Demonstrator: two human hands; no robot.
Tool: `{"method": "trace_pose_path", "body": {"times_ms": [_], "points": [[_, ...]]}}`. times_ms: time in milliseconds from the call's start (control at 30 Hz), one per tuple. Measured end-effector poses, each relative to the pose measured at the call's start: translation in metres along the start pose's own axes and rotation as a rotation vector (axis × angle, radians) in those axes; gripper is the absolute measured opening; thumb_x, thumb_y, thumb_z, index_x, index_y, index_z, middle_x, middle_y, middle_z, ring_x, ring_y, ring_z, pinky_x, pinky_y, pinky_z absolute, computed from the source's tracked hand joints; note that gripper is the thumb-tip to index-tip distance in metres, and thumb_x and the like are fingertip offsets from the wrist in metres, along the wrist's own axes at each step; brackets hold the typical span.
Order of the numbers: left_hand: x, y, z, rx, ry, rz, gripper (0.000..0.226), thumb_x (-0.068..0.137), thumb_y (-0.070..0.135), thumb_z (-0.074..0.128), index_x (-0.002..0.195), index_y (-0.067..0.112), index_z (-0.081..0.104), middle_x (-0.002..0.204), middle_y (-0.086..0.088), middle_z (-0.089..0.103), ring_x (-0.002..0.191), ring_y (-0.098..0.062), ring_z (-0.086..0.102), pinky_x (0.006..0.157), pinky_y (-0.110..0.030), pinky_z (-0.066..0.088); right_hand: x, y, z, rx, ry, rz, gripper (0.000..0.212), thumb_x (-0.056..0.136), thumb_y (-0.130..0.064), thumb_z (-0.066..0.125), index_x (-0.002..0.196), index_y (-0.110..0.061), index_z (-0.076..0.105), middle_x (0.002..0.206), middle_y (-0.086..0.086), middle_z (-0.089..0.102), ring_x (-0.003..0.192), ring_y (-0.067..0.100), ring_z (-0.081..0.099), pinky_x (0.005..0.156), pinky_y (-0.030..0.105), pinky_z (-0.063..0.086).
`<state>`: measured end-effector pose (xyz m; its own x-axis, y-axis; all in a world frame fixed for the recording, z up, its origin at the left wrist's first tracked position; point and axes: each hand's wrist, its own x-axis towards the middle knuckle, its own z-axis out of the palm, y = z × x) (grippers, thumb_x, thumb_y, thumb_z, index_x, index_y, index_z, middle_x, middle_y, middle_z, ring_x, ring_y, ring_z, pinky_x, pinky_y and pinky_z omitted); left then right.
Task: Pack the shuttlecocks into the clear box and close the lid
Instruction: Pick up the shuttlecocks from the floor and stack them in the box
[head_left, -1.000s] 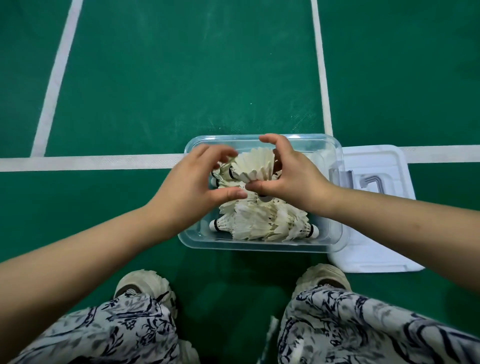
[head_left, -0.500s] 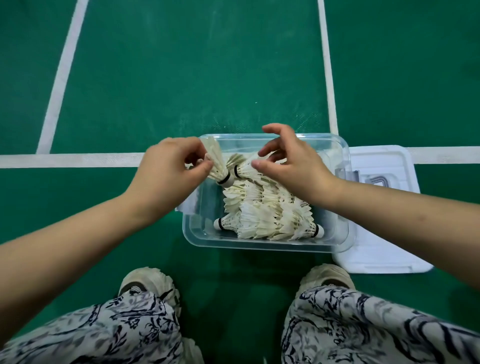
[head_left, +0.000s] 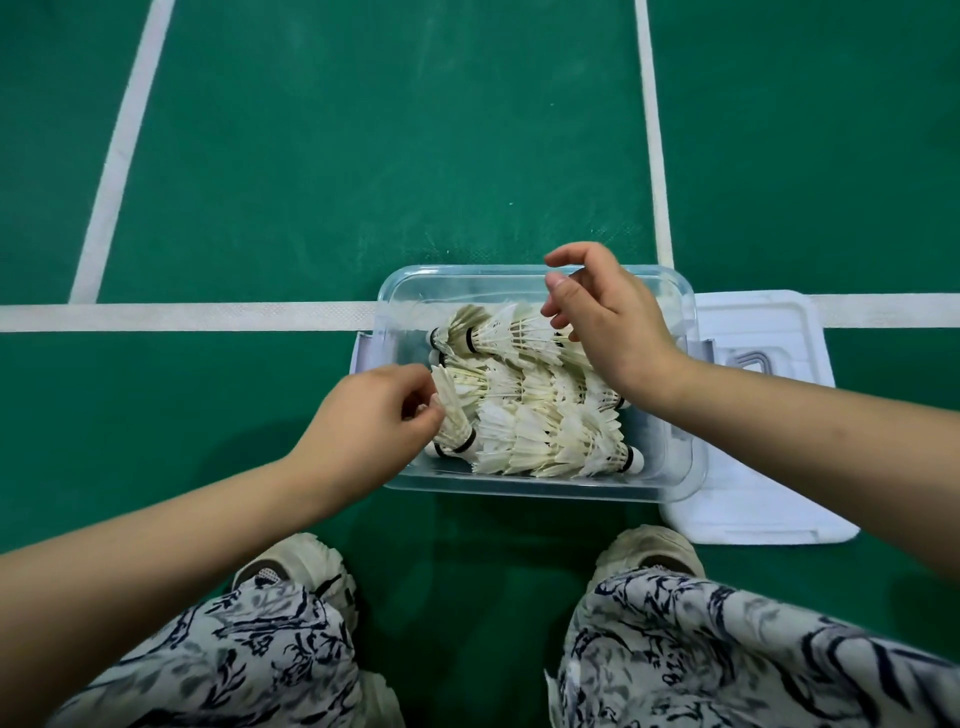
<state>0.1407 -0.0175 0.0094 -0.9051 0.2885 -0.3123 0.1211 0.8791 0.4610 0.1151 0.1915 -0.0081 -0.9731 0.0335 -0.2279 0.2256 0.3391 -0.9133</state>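
The clear box (head_left: 535, 491) stands on the green floor in front of my feet, lid off. Several white feather shuttlecocks (head_left: 540, 431) lie in nested rows inside it, cork ends with black bands pointing left and right. My left hand (head_left: 363, 421) reaches over the box's front left corner and pinches the feather skirt of one shuttlecock (head_left: 457, 415) there. My right hand (head_left: 608, 322) hovers over the back right of the box with fingers loosely curled, holding nothing. The white lid (head_left: 753, 499) lies flat on the floor, partly under the box's right side.
White court lines (head_left: 182, 316) cross the green floor behind and beside the box. My two shoes (head_left: 301, 566) and knees in patterned trousers (head_left: 727, 649) are just in front of the box. A white latch flap (head_left: 363, 353) sticks out at the box's left side.
My left hand moved from the box's back left to its front left with a shuttlecock. My right hand let go of the back row and lifted a little.
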Motion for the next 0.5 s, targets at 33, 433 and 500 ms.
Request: {"method": "trace_pose_path", "body": {"times_ms": [33, 433, 500], "points": [[0.001, 0.001, 0.001, -0.023, -0.017, -0.033, 0.012, 0.084, 0.02, 0.059, 0.074, 0.017, 0.054, 0.063, 0.009, 0.053, 0.063, -0.016, 0.049, 0.059, -0.024, 0.038, 0.0, 0.0, 0.0, 0.005, 0.0, 0.0, 0.023, 0.097, -0.027, 0.044, 0.117, -0.017, 0.05, 0.088, 0.003, 0.062, 0.074, 0.004, 0.057, 0.066, 0.019, 0.043], [0.014, 0.003, 0.014, -0.206, -0.386, -0.348, 0.011, 0.088, 0.015, 0.055, 0.079, 0.014, 0.048, 0.08, -0.003, 0.054, 0.072, -0.024, 0.058, 0.075, -0.039, 0.055, 0.001, 0.005, -0.005, -0.017, 0.02, -0.027, 0.008, 0.097, -0.027, 0.044, 0.104, -0.025, 0.048, 0.083, 0.002, 0.062, 0.075, 0.009, 0.058, 0.067, 0.023, 0.044], [0.015, 0.006, 0.012, 0.12, -0.431, -0.23, 0.015, 0.088, 0.024, 0.052, 0.082, 0.013, 0.045, 0.085, -0.005, 0.053, 0.077, -0.025, 0.053, 0.066, -0.031, 0.043, 0.0, 0.006, -0.005, -0.029, 0.016, -0.033, 0.008, 0.097, -0.026, 0.045, 0.103, -0.025, 0.049, 0.083, 0.004, 0.063, 0.077, 0.015, 0.059, 0.069, 0.028, 0.045]]}}
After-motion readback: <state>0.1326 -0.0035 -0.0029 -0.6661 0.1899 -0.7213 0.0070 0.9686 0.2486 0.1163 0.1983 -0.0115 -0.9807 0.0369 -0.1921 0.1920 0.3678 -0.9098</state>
